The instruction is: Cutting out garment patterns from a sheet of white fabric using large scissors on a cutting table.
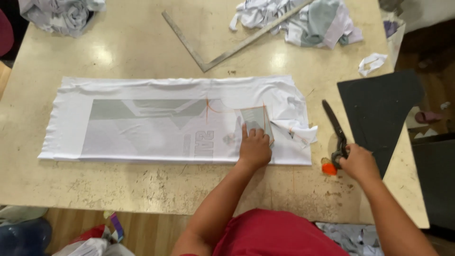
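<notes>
My left hand (255, 149) flat, fingers together, pinning long white printed cloth (175, 121) at frame centre. Right hand (359, 163) closed round dark scissors (334, 128), blades pointing up-frame, just right of cloth's end.

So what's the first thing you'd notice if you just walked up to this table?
Probably the long white cloth with grey print, spread flat across the middle of the table. The left hand presses it down near its right end, where orange lines are drawn. Just right of that, the right hand grips dark scissors.
</notes>
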